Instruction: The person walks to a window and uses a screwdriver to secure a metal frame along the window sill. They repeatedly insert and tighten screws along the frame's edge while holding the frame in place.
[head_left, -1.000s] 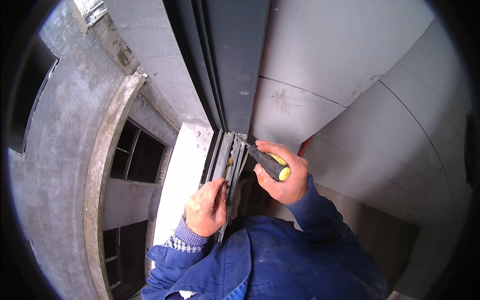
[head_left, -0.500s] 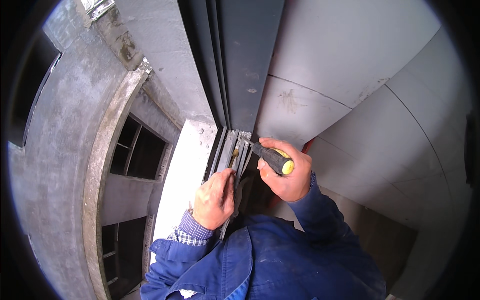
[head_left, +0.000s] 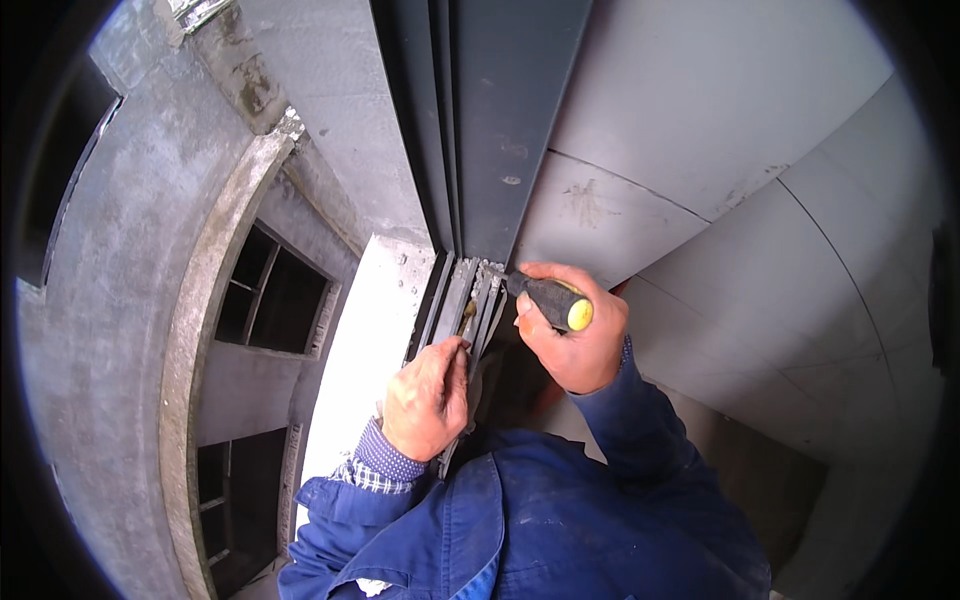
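My right hand (head_left: 585, 335) is closed around the black and yellow handle of a screwdriver (head_left: 550, 300). Its thin shaft points left into the inner corner of a dark grey window frame (head_left: 505, 130), where crumbly whitish debris (head_left: 490, 268) lies. Lower down, over the bottom rail tracks (head_left: 447, 300), my left hand (head_left: 428, 398) is closed in a pinch. From its fingertips sticks out a thin tool with a yellowish-brown tip (head_left: 468, 316), resting in or just above a track groove. Its exact kind cannot be made out, and the fingers hide its other end.
A bright white sill (head_left: 360, 320) borders the tracks on the left. Beyond it stands a grey concrete wall (head_left: 130, 240) with dark window openings (head_left: 270, 290). Large pale panels (head_left: 690, 100) cover the wall on the right, close to my right hand.
My right hand and the screwdriver have shifted very slightly right and up, the shaft staying at the frame corner. My left hand has hardly moved. The view has tilted a little.
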